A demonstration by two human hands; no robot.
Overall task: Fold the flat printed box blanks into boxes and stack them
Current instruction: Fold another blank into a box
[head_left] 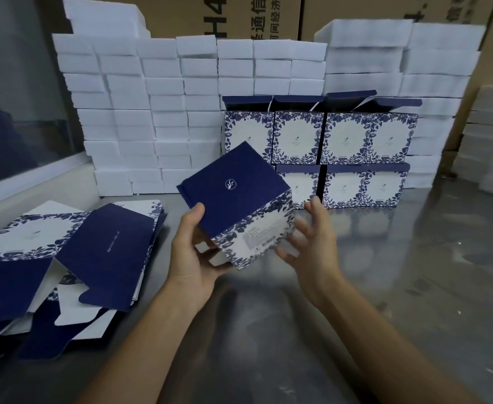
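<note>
Risk: folded box (236, 205) is tilted in mid-air over desk (385, 272), gripped only by left hand (194, 255); right hand (312, 240) is spread, just beside it. Could slip, or knock the open-flapped stack (344, 147) when placed.

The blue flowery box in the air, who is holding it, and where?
The left hand grips the folded blue-and-white floral cardboard box at its lower left corner, thumb on the dark blue face. The right hand is open beside it, fingers spread.
</note>
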